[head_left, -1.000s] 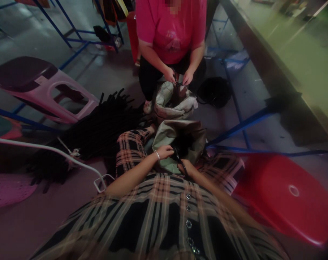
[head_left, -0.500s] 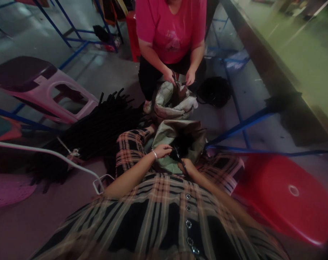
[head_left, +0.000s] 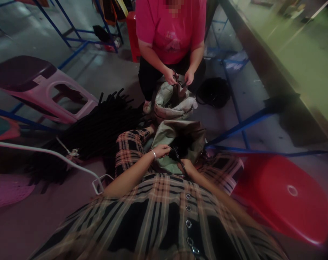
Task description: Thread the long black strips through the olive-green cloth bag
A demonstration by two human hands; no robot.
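Note:
My right hand (head_left: 186,166) is closed around the handles of a pair of scissors (head_left: 179,158), whose blades point up and left. Facing it, my left hand (head_left: 162,151) is closed in a pinch near the blade tips; what the fingers hold is too small and dark to make out. Both hands are over an open pale sack (head_left: 164,133) between my knees, with a dark heap (head_left: 183,143) of black material inside it.
Across from me a person (head_left: 171,39) works with scissors over a second, rolled-down sack (head_left: 164,99). On the left lie a bundle of long black strips (head_left: 99,122) and a pink stool (head_left: 66,94). A red stool (head_left: 288,195) and a blue-framed table (head_left: 277,76) stand on the right.
My left hand has shifted slightly left and the scissors have moved a little in my right hand. The other person's hands have moved slightly too.

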